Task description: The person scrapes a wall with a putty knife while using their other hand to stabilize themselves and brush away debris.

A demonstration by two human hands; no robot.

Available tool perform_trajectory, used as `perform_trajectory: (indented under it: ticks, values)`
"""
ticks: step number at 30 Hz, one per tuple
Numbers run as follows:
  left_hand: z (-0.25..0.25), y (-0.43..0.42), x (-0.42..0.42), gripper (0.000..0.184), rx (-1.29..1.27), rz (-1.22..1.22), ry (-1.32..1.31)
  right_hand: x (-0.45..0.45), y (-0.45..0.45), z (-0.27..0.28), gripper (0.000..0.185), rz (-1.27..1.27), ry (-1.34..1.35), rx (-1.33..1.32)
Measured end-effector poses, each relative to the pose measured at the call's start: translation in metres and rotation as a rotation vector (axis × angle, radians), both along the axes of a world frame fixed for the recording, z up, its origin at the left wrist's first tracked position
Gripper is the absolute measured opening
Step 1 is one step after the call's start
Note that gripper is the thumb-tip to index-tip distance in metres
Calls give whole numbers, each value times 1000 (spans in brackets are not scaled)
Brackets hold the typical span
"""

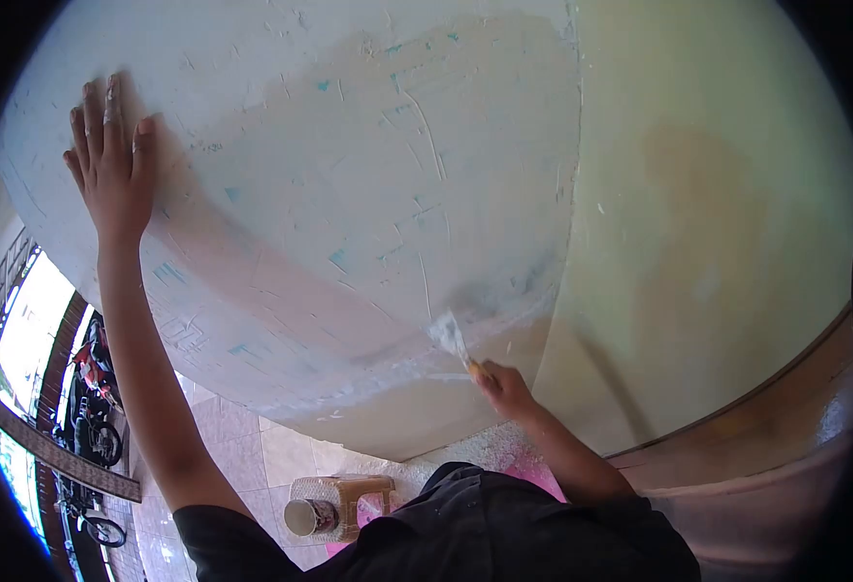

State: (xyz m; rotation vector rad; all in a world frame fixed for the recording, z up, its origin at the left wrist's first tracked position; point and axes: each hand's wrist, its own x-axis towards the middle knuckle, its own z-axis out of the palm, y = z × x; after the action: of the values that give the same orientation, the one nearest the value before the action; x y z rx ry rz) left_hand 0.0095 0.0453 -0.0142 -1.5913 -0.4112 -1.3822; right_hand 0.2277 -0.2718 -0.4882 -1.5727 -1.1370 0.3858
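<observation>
My left hand (111,175) lies flat against the upper left of a large, pale, scratched wall (349,194), its fingers spread and pointing up. Lower and right of centre, my right hand (504,388) is closed round the yellowish handle of a scraper (456,339). The scraper's blade is against the wall, beside a whitish smeared band along the lower part. Thin raised lines and small blue-green marks cover the surface.
To the right is a yellow-green wall section (698,194) with a brownish patch. Below, a cup-like container (310,518) stands by a box (349,490) on the tiled floor (232,456). Motorcycles (101,441) stand outside at the far left.
</observation>
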Motion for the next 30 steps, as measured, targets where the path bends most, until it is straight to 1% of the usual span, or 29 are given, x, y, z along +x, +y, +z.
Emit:
perform_trajectory:
  ticks: [1,3,4,6,7,9,11,12,13,14,15,16,17,19,21,22,23,24,26,27,29,30]
  values:
    - [-2,-1,1,65,-4,-7,3,1,6,32,41,-18,-39,83]
    - [-7,-6,5,66,-12,-29,12,3,21,72,42,-46,-21,126]
    - [-9,-9,5,67,-18,-44,20,3,28,76,42,-49,-23,125]
    - [-16,-15,8,68,-27,-36,33,8,43,71,48,-79,95,45]
    - [-20,-18,9,69,-34,-29,49,12,47,50,48,-77,94,46]
    - [-27,-21,9,70,-42,-17,59,18,44,-21,55,-140,-85,-107]
    - [-30,-22,9,70,-50,-3,62,8,15,-80,59,-104,34,-161]
    - [-30,-22,9,71,-48,20,69,-2,-4,-103,57,-69,145,-182]
    - [-30,-23,10,71,-45,43,76,-6,-16,-117,55,-34,254,-202]
    - [-28,-23,11,71,-44,47,69,-6,-20,-117,55,-30,248,-201]
    - [-27,-25,12,71,-28,60,72,-8,-27,-114,52,-15,308,-163]
    - [-24,-25,13,70,-11,73,78,-11,-31,-104,50,0,372,-124]
    - [-21,-25,15,70,-8,77,80,-8,-27,-92,50,5,375,-122]
    - [-11,-23,21,68,31,55,101,3,-2,-33,46,58,254,83]
    - [-1,-21,28,67,46,45,114,9,18,38,47,57,209,127]
    - [5,-20,30,66,66,30,113,12,30,65,47,36,152,182]
    - [9,-20,32,66,68,30,118,15,39,83,48,13,93,239]
    - [13,-20,35,66,92,25,111,16,45,92,48,10,97,241]
    - [16,-20,39,66,118,13,106,19,53,100,49,-62,136,170]
    - [14,-22,40,65,132,0,95,22,54,84,49,-69,139,171]
    - [14,-19,43,64,146,-18,83,27,50,17,49,-174,-50,30]
    - [15,-16,44,64,166,-20,73,25,40,-18,49,-171,-39,-34]
